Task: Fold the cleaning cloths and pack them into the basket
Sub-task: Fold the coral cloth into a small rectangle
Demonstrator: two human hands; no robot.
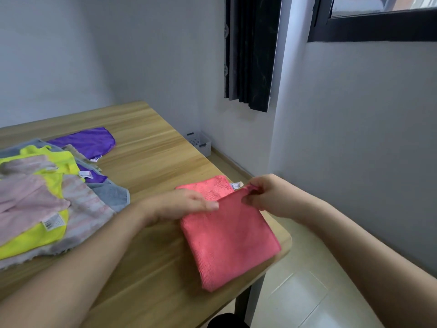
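Observation:
A coral-pink cleaning cloth [229,240] lies partly folded at the right corner of the wooden table [151,147], its upper layer doubled over a lower layer that shows at the far edge. My left hand [179,204] grips the folded edge on the left side. My right hand [267,195] pinches the far right corner of the upper layer. A heap of unfolded cloths [47,200] in yellow, pale pink, grey and purple lies spread at the left. A white perforated basket [199,142] stands on the floor by the wall beyond the table.
The table's right edge and rounded corner run just under the pink cloth, with tiled floor [307,292] below. A dark pleated curtain [250,50] hangs at the wall, and a dark window frame [378,24] sits at upper right.

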